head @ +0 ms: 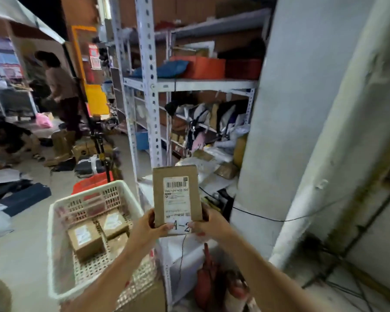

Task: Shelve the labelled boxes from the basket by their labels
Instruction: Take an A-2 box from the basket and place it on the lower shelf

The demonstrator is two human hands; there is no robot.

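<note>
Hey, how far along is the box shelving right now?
Shelved so far: cannot tell. In hand: both the left hand and right hand hold up one box, label marked A-2. Left: at least three boxes remain in the basket.

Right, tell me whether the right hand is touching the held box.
Touching. The head view shows the right hand gripping the box at its lower right corner, thumb on the label, with the left hand holding the opposite corner.
</note>
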